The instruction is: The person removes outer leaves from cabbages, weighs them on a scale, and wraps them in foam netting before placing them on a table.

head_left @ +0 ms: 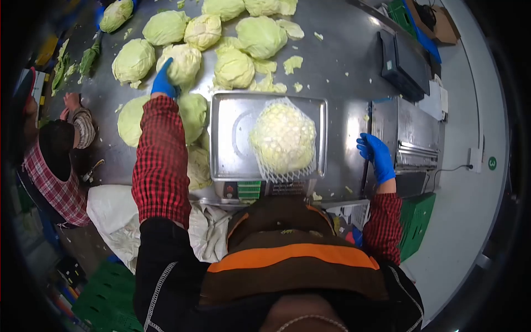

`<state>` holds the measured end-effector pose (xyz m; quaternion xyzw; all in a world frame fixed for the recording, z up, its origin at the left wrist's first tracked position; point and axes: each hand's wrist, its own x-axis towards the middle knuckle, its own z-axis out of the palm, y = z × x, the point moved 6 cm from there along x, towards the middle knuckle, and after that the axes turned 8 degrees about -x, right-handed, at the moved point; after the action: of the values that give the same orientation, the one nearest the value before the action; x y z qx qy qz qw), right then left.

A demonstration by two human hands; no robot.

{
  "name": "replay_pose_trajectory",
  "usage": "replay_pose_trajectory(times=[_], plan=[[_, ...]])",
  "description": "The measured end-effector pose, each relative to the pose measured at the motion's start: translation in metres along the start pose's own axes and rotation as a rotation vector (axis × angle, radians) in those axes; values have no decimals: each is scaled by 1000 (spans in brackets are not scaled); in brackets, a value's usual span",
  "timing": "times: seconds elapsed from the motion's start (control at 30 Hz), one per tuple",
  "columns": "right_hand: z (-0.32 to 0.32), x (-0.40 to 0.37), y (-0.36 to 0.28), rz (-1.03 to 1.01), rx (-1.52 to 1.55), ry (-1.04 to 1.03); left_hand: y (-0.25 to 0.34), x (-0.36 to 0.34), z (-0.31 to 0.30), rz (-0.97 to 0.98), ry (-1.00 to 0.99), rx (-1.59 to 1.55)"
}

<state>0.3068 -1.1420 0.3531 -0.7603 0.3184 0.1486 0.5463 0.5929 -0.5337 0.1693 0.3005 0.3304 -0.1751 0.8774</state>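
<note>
My left hand [164, 83], in a blue glove, reaches forward and grips a pale cabbage [183, 65] from its near left side. One finger lies along the leaves; some fingers are hidden. In front of me, a cabbage in white mesh netting [283, 138] sits on the right part of a metal tray [229, 166]. My right hand [376, 156], also gloved in blue, hovers right of the tray beside a metal box. Its fingers are loosely curved and apart, with nothing in them.
Several cabbages [261, 37] and loose leaves [293, 65] spread over the metal table [337, 61]. A dark device [405, 65] and a metal box [415, 133] stand at right. A co-worker [55, 166] is at left. White sacking [113, 213] hangs at the near edge.
</note>
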Motion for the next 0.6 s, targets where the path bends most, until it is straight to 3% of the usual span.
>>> replay_pose_trajectory(times=[0.03, 0.07, 0.13, 0.2, 0.23, 0.33, 0.37, 0.47, 0.53, 0.6], plan=[[-2, -12, 20, 74, 57, -28, 5, 1, -1, 43, 21, 39], [1, -21, 27, 89, 57, -32, 30, 43, -37, 397, -57, 628], [20, -35, 23, 59, 58, -30, 3, -88, 48, 269, 238, 331], [41, -38, 15, 41, 23, -63, 32, -18, -6, 458, -89, 483], [56, -36, 5, -37, -2, -135, 20, -59, 12, 375, -17, 188], [94, -25, -14, -131, -43, -256, 18, -134, 18, 327, 96, -1], [104, -22, -18, -138, -66, -292, 17, -153, 17, 319, 3, -103], [123, -11, -25, -147, -192, -300, 12, -230, 9, 465, -101, -16], [129, -11, -32, -166, -227, -282, -1, -266, 1, 323, -83, -292], [133, -14, -35, -154, -258, -297, -19, -306, -12, 330, -45, -279]])
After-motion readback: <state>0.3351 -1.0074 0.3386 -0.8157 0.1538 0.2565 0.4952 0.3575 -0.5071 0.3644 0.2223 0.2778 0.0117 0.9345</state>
